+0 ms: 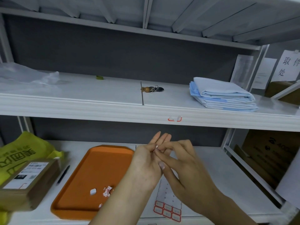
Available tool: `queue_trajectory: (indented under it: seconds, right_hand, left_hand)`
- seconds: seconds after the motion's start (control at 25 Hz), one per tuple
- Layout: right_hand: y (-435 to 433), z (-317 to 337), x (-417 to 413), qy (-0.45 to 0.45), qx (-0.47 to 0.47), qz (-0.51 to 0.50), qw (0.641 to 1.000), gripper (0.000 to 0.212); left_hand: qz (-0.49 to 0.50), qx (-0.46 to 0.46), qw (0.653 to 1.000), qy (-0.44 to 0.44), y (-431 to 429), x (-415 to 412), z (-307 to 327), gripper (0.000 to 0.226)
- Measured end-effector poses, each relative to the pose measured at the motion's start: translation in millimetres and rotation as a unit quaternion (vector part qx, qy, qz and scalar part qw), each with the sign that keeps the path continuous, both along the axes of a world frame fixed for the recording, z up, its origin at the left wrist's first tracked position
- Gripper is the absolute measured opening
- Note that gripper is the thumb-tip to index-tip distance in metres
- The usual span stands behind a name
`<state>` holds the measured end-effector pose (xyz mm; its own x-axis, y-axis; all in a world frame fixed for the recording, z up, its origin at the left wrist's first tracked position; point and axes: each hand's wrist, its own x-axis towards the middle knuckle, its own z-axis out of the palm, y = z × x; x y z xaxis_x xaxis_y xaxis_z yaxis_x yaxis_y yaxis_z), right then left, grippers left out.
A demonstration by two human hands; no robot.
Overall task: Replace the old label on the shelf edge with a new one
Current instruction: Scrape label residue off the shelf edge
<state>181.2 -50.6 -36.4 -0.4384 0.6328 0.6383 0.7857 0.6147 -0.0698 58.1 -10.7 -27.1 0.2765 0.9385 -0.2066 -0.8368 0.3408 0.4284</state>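
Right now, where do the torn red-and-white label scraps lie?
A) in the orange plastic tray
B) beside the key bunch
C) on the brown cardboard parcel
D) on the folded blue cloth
A: the torn red-and-white label scraps lie on the floor of the orange plastic tray.

The upper shelf [97,88] carries a keyring [152,89] and folded cloth [222,95]; the lower shelf [219,168] carries an orange tray [78,192], a pen [63,174], a parcel [27,181] and a label sheet [168,208]

The old label [174,119] is two torn, red-edged bits stuck on the shelf edge [97,109], right of centre. The sheet of new labels [167,211], red-bordered white rectangles in rows, lies flat on the lower shelf [227,176] at bottom centre.
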Motion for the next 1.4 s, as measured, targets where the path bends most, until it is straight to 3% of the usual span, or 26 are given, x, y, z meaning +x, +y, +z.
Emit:
queue_trajectory:
  seconds: [0.28,0.48,0.64,0.72,0.8,0.88,0.96,1.4]
  right_hand:
    - [18,8,7,0.16,-0.137,0.061,0.976,0.025]
    - [25,18,12,0.189,-0.185,0.089,0.96,0.024]
    - [32,26,16,0.185,-0.091,0.065,0.976,0.021]
    - [41,37,19,0.173,0.037,-0.014,0.984,0.025]
    - [54,49,20,0.16,0.094,-0.09,0.978,0.041]
    - [65,56,16,0.191,0.053,-0.112,0.974,0.053]
    - [74,56,12,0.218,0.025,-0.111,0.969,0.05]
    - [85,52,18,0.216,0.046,-0.079,0.972,0.044]
  left_hand:
    - [0.006,-0.012,0.997,-0.071,2,6,14,0.042]
    - [0.028,-0.016,0.994,-0.107,5,8,17,0.044]
    - [0.037,0.005,0.995,-0.093,3,10,23,0.041]
    - [0.05,0.002,0.995,-0.083,4,10,23,0.041]
    - [0.056,-0.001,0.996,-0.064,5,9,23,0.041]
    - [0.055,0.002,0.997,-0.052,5,7,22,0.039]
    - [0.05,0.01,0.998,-0.047,4,6,22,0.038]
    - [0.024,0.018,0.999,-0.015,7,6,21,0.034]
